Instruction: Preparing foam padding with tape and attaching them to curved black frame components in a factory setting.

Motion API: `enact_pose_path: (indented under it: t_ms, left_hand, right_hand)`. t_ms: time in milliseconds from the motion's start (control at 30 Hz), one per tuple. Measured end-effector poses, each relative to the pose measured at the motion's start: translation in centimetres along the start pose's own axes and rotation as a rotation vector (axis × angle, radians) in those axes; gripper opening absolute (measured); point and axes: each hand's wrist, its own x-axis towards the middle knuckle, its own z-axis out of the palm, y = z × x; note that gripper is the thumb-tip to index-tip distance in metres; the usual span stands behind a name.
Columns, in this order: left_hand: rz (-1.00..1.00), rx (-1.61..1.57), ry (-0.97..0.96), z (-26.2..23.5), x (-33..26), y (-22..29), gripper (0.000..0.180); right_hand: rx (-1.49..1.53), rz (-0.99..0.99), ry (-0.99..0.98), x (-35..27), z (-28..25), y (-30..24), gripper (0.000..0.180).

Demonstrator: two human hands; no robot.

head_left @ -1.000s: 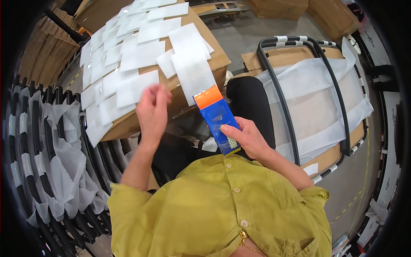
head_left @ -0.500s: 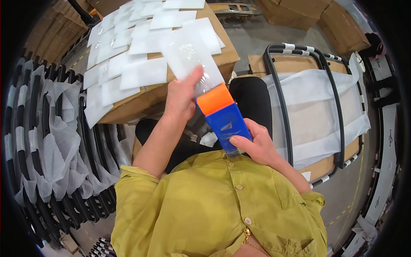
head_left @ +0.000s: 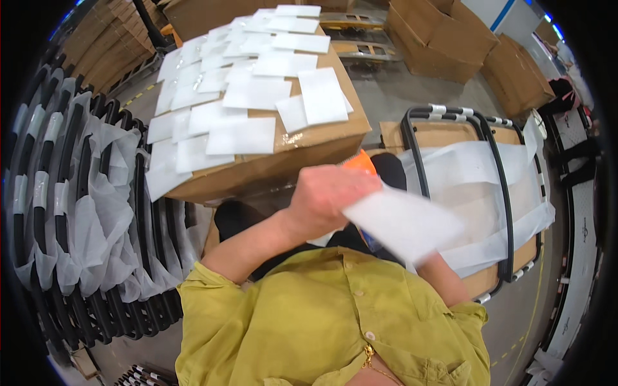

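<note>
While left hand (head_left: 329,193) holds white sheet (head_left: 405,222) — box edge (head_left: 322,143) near, apart.

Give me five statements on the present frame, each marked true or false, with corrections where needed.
1. The left hand holds a white sheet. True.
2. The right hand is in plain sight. False: the white sheet hides it; only the right forearm shows.
3. Other white pieces lie on a cardboard box. True.
4. The shirt is blue. False: the shirt is yellow-green.
5. Black frames stand in a row at the left. True.
</note>
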Motion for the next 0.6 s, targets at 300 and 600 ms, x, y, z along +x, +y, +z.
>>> enact_pose_path:
  t_ms: [300,600]
  left_hand:
    - [0.072,-0.160,-0.144,0.1,1.2,-1.0,0.020]
    - [-0.209,0.002,0.082,-2.5,5.1,-5.6,0.018]
  right_hand:
    - [-0.855,-0.402,0.033,2.1,0.0,-2.2,0.027]
    - [-0.558,-0.669,0.222,1.0,1.5,-10.3,0.030]
